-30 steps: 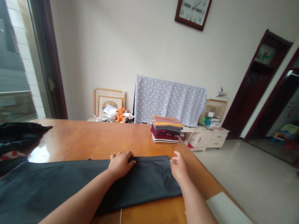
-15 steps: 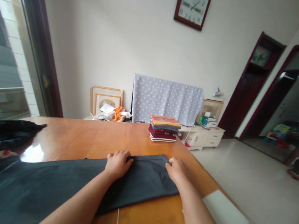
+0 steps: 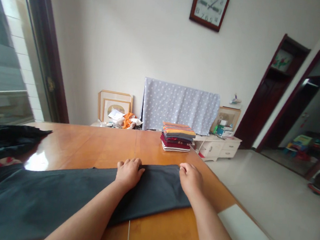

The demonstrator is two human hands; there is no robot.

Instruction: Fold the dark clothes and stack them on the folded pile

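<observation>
Dark grey garment (image 3: 53, 196): plain fabric, lying flat and smooth on the wooden table (image 3: 93, 147); long strip running from the near left to the right end near the table's edge; far right edge straight, folded; both hands rest on that end.

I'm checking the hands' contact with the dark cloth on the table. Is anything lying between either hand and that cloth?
Nothing visible: the left hand and right hand both rest directly on the far edge of the dark grey cloth spread on the wooden table.
</observation>
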